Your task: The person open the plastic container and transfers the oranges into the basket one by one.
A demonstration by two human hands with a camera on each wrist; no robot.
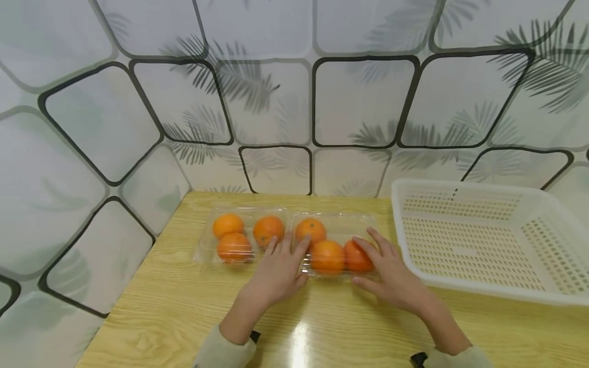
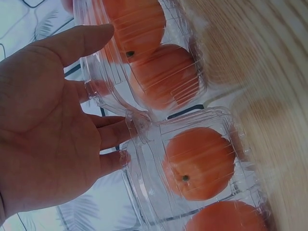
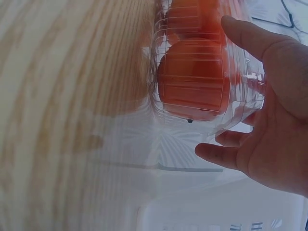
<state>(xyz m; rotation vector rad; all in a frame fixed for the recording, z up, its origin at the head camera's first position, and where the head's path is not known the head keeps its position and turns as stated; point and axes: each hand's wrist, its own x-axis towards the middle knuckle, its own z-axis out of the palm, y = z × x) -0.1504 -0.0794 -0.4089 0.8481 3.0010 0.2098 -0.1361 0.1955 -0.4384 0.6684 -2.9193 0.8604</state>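
Observation:
Two clear plastic clamshell boxes stand side by side, the left box (image 1: 244, 212) and the right box (image 1: 354, 222), each with three oranges inside. My left hand (image 1: 277, 268) lies where the boxes meet, fingers spread and thumb at the right box's front. In the left wrist view its fingertips (image 2: 118, 132) touch the clear plastic by the seam. My right hand (image 1: 393, 276) is at the right box's right end, its fingers apart and loosely bent around the corner. One orange (image 3: 195, 79) shows close beside its thumb through the ribbed plastic.
A white plastic basket (image 1: 409, 255) with a perforated bottom stands just right of my right hand. The wooden table (image 1: 152, 317) meets a patterned wall covering (image 1: 276, 168) behind the boxes and at the left.

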